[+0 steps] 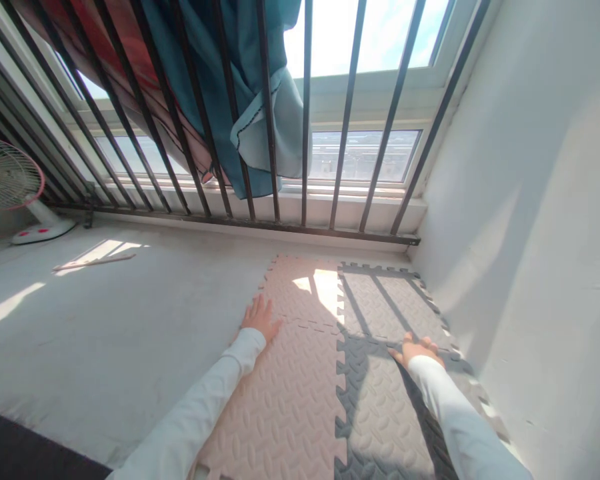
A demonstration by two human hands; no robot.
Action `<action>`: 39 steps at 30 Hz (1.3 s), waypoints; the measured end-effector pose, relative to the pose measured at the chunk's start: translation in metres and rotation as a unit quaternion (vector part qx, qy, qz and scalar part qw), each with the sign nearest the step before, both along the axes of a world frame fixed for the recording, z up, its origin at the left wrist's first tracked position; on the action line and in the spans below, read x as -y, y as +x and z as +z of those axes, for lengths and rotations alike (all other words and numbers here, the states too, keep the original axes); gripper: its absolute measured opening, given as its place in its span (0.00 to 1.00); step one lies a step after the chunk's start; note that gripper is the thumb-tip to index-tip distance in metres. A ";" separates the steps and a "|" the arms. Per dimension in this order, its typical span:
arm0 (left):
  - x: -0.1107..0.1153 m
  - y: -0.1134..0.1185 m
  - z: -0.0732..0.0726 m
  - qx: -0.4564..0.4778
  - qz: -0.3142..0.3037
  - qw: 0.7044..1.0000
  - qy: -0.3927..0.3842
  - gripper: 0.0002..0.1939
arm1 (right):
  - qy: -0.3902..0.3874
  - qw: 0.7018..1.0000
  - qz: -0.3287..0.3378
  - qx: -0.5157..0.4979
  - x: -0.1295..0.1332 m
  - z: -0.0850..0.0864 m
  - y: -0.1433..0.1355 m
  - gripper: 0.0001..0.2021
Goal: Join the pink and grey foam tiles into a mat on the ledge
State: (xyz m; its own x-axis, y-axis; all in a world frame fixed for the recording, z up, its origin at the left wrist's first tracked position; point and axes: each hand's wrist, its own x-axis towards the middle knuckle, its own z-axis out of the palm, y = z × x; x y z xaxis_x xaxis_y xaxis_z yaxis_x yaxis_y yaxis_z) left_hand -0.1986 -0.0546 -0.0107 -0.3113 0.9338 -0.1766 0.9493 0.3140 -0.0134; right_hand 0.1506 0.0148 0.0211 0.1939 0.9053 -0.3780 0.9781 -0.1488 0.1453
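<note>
Pink foam mat tiles (300, 393) and grey foam mat tiles (380, 400) lie joined on the floor, their toothed edges meeting down the middle. My left hand (261, 319) rests with fingers spread at the left edge of the pink tiles, near the seam between the far and near ones. On the grey tiles, close to the seam between the far and near ones, my right hand (418, 351) lies with its fingers apart. Neither hand holds anything.
Dark metal bars (305, 133) stand before a window, with a teal cloth (215, 87) and a red cloth (125, 67) behind them. A fan (43, 223) is at the far left. A thin stick (95, 263) lies on the pale floor (130, 333). A white wall (545, 267) borders the right.
</note>
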 end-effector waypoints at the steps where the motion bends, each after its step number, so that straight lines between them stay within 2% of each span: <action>1: -0.002 0.000 -0.003 0.001 -0.010 1.000 0.004 0.32 | 0.005 1.000 0.002 0.000 0.001 0.000 0.000 0.33; 4: -0.005 -0.003 -0.009 0.011 -0.025 1.000 -0.001 0.30 | 0.010 1.000 0.004 -0.003 0.002 0.001 0.000 0.32; 7: -0.011 0.003 -0.003 0.023 -0.010 1.000 -0.018 0.31 | 0.005 1.000 0.005 -0.008 0.002 0.006 -0.002 0.31; 9: -0.013 0.021 0.002 0.031 -0.022 0.999 -0.018 0.31 | 0.008 1.000 0.000 -0.007 0.007 0.011 -0.007 0.29; 11: -0.014 0.050 0.002 0.053 -0.098 0.994 -0.008 0.30 | 0.021 1.000 0.018 -0.012 0.015 0.015 -0.019 0.27; 12: -0.014 0.066 0.000 0.071 -0.149 0.986 -0.003 0.29 | 0.027 0.999 0.036 -0.018 0.021 0.016 -0.027 0.27; 13: -0.013 0.082 -0.003 0.087 -0.191 0.978 0.003 0.28 | 0.041 0.994 0.097 -0.039 0.027 0.015 -0.036 0.28; 14: -0.012 0.097 -0.007 0.099 -0.215 0.971 0.010 0.27 | 0.042 0.989 0.129 -0.051 0.034 0.013 -0.046 0.29; 16: -0.009 0.118 -0.016 0.109 -0.219 0.969 0.030 0.26 | 0.041 0.979 0.175 -0.097 0.047 0.007 -0.065 0.27; 20: -0.009 0.130 -0.022 0.119 -0.197 0.973 0.037 0.26 | 0.076 0.979 0.162 -0.097 0.061 -0.006 -0.089 0.24; 24: -0.015 0.128 -0.010 0.123 -0.196 0.973 0.004 0.26 | 0.079 0.975 0.171 -0.117 0.054 -0.010 -0.087 0.27; 26: -0.017 0.123 -0.002 0.126 -0.220 0.967 -0.030 0.27 | 0.059 0.968 0.187 -0.154 0.048 -0.008 -0.075 0.28; 28: -0.016 0.112 0.004 0.122 -0.226 0.964 -0.062 0.29 | 0.044 0.967 0.172 -0.180 0.045 -0.005 -0.056 0.28; 30: -0.011 0.092 0.006 0.096 -0.166 0.979 -0.065 0.32 | 0.056 0.976 0.122 -0.172 0.046 -0.001 -0.032 0.29; 32: -0.005 0.067 0.003 0.053 -0.052 0.997 -0.038 0.35 | 0.074 0.985 0.070 -0.143 0.049 -0.001 -0.006 0.30; 34: 0.002 0.041 -0.003 0.019 0.040 0.999 -0.013 0.38 | 0.077 0.991 0.018 -0.112 0.053 -0.003 0.018 0.32; 36: 0.007 0.021 -0.012 0.007 0.071 0.997 -0.005 0.39 | 0.074 0.993 -0.011 -0.087 0.055 -0.007 0.035 0.34; 39: 0.012 0.007 -0.024 -0.004 0.062 0.998 -0.009 0.40 | 0.066 0.996 0.003 -0.064 0.051 -0.014 0.048 0.35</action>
State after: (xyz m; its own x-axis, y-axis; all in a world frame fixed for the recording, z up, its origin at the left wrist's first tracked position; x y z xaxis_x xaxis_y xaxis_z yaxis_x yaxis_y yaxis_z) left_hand -0.1914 -0.0666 -0.0343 -0.4257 0.8848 -0.1895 0.9030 0.4287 -0.0274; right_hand 0.1981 -0.0360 0.0072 0.1461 0.9497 -0.2770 0.9883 -0.1526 -0.0017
